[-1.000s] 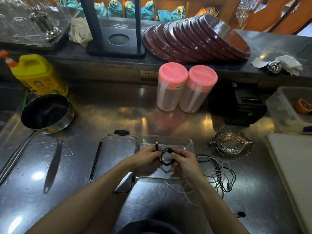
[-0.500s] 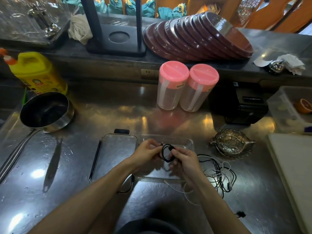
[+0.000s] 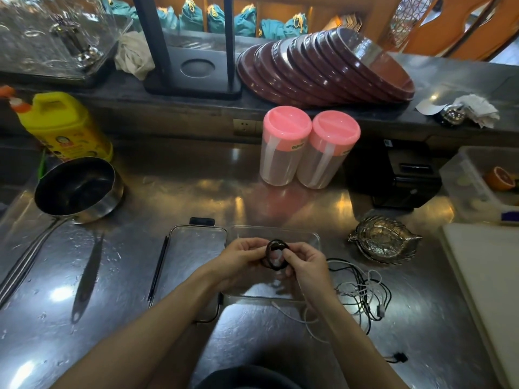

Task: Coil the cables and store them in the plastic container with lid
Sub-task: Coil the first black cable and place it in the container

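Counter (image 3: 174,192) of steel carries our clear container (image 3: 314,240) near its front edge, lid (image 3: 196,248) just left. Above the container, our left hand (image 3: 238,259) and right hand (image 3: 306,265) both pinch the coiled black cable (image 3: 276,254).

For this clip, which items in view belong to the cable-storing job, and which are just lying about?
Belongs to the job:
black cable coil, held by left hand and right hand
clear container
lid
loose cables

Just lying about:
pink-lidded jars
saucepan
yellow bottle
stacked trays
metal leaf dish
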The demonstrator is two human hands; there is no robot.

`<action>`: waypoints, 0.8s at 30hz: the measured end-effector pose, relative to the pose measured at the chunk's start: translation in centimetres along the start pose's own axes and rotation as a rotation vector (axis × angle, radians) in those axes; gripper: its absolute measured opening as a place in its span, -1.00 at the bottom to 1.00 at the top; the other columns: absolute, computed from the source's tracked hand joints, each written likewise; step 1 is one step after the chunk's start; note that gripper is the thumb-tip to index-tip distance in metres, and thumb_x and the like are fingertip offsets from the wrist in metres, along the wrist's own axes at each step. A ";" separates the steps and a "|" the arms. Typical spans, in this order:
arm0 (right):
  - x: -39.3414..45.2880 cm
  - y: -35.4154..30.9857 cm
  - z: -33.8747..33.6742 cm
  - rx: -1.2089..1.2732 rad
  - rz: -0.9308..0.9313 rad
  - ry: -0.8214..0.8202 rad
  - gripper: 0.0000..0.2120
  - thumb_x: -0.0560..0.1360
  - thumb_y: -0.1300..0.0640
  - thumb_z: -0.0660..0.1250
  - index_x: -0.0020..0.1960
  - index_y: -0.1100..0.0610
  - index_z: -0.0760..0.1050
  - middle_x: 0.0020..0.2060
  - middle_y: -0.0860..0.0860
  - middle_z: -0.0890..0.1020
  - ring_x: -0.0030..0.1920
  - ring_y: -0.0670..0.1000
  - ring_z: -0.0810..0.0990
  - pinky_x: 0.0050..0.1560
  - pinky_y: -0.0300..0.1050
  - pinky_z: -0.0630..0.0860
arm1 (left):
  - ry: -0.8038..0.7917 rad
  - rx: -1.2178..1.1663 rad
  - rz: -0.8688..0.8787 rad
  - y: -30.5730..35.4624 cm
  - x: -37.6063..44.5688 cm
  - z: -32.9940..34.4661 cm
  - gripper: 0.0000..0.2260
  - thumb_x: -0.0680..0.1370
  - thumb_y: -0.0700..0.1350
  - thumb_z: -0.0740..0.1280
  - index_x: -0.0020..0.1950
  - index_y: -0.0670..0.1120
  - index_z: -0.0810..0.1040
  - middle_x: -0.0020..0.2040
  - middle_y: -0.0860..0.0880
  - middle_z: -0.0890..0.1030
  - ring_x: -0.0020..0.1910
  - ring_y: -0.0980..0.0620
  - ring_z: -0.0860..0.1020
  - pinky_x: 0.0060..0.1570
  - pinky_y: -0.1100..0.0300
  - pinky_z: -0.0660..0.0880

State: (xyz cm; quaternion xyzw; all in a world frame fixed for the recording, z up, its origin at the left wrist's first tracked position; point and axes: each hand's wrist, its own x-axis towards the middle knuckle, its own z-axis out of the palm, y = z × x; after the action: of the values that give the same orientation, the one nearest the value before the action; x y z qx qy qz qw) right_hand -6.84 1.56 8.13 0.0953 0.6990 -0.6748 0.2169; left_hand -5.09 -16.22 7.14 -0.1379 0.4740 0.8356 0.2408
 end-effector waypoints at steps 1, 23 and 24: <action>-0.1 -0.2 0.0 -0.007 -0.014 -0.001 -0.94 0.59 0.27 0.39 0.02 0.20 0.64 -0.37 0.12 0.67 -0.49 -0.01 0.59 -0.25 0.14 0.60 | -0.010 -0.061 -0.005 0.0 -0.1 0.0 -0.74 0.62 -0.30 0.29 0.27 -0.41 0.54 0.04 -0.29 0.63 -0.07 -0.06 0.68 -0.05 0.14 0.64; 0.0 1.0 0.0 -0.252 0.005 -0.013 -0.88 0.57 0.32 0.39 -0.12 0.19 0.65 -0.32 0.13 0.71 -0.46 0.04 0.63 -0.44 -0.11 0.59 | 0.319 0.890 0.451 -2.1 0.8 0.8 -0.90 0.52 -0.09 0.50 -0.07 -0.08 0.64 -0.18 0.00 0.70 -0.22 0.08 0.69 -0.17 0.08 0.65; 0.0 1.0 0.1 -0.258 -0.011 -0.005 -0.87 0.57 0.31 0.39 -0.13 0.18 0.65 -0.33 0.12 0.71 -0.46 0.03 0.63 -0.45 -0.13 0.58 | 0.346 0.824 0.445 -2.1 0.8 1.0 -0.90 0.51 -0.11 0.51 -0.09 -0.09 0.64 -0.20 -0.02 0.71 -0.22 0.04 0.70 -0.18 0.08 0.65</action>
State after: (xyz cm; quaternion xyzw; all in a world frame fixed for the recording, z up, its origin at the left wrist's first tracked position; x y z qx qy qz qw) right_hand -6.38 1.51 7.21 0.0613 0.7801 -0.5805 0.2253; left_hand -4.69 -14.23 5.79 -0.0635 0.8157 0.5749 0.0089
